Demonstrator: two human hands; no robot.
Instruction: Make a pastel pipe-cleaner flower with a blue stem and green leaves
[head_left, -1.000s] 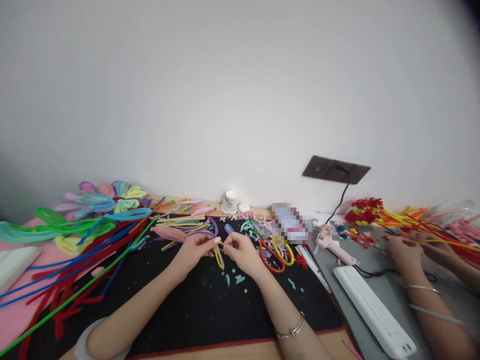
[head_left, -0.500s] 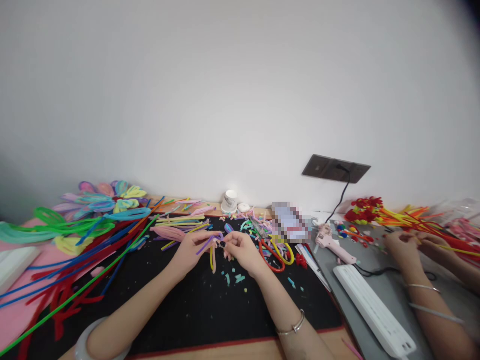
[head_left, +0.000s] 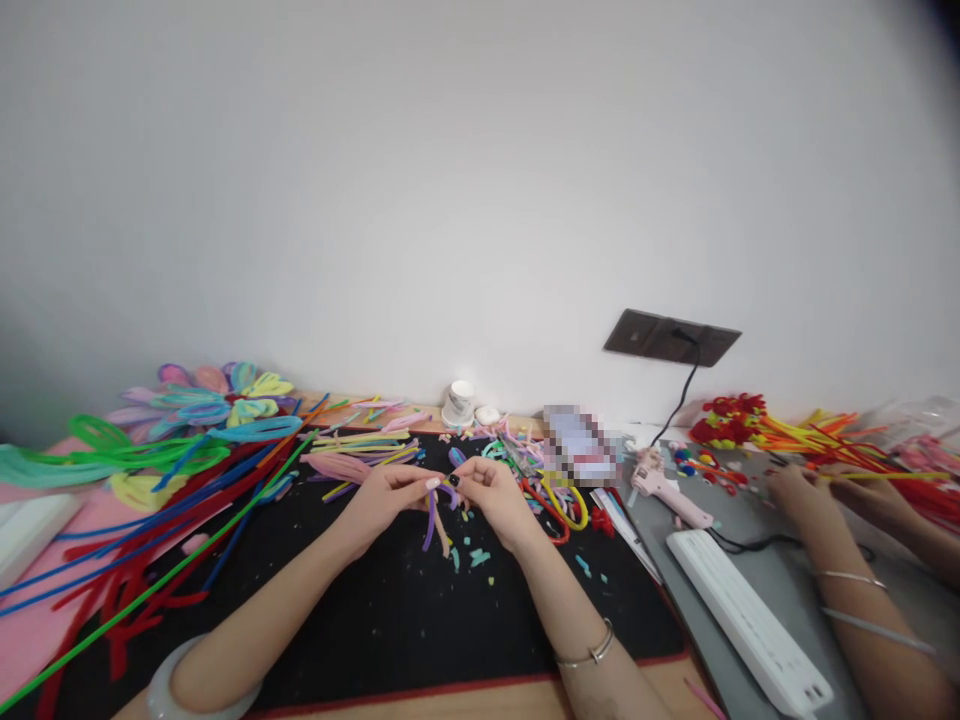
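Note:
Above the black mat (head_left: 390, 640), my left hand (head_left: 394, 500) pinches a small bunch of pipe cleaners (head_left: 430, 525), purple and pale pink, whose ends hang down. Close beside it, my right hand (head_left: 486, 497) has thumb and fingers closed on the same bunch, near its top. The fingertips almost meet and hide the part between them. Several short teal offcuts (head_left: 478, 557) lie on the mat under my right hand. Pastel pipe cleaners (head_left: 360, 445) lie behind my left hand.
Long coloured pipe cleaners (head_left: 180, 500) and looped flowers (head_left: 217, 400) cover the left. A white cup (head_left: 459, 400) stands by the wall. Rightward are yellow-handled scissors (head_left: 566, 503), a pink glue gun (head_left: 671, 497), a white power strip (head_left: 750, 620) and another person's hands (head_left: 802, 495).
The purple strand has swung from pointing left to hanging down between my hands. The yellow strand no longer hangs visibly. The other person's hands have shifted slightly.

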